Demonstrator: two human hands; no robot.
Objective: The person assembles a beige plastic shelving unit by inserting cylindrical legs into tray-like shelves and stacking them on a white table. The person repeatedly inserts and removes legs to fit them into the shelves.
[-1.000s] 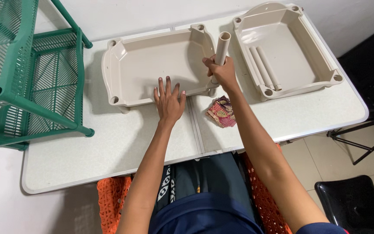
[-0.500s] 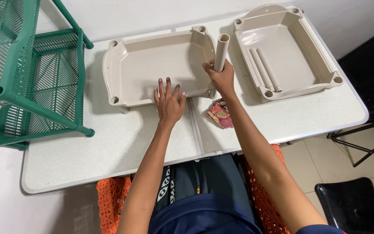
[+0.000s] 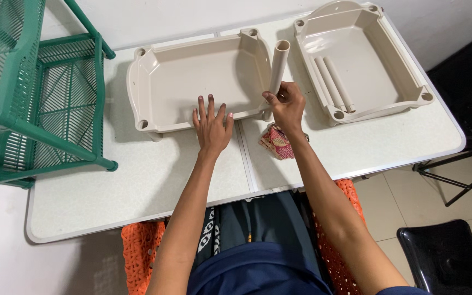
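At near right corner of the shallow beige plastic tray [image 3: 192, 82]: right hand [image 3: 288, 105] is closed round the lower part of a beige plastic tube [image 3: 278, 65], upright, foot at that corner's socket. Vs 1 s ago the tube stands a bit straighter and lower, so seems to be seating in; can't tell if fully home. Left hand [image 3: 212, 127] lies flat, fingers spread, holding nothing, pressing tray's near rim just left of grip. Second beige tray [image 3: 400, 82] w/ two spare tubes [image 3: 331, 82] sits right of grip. Crumpled pink wrapper [image 3: 276, 143] just below wrist.

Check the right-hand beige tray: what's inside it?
Inside the right-hand beige tray lie two loose beige tubes, side by side along its left part. The rest of its floor shows bare. What lies beneath the tray is covered.
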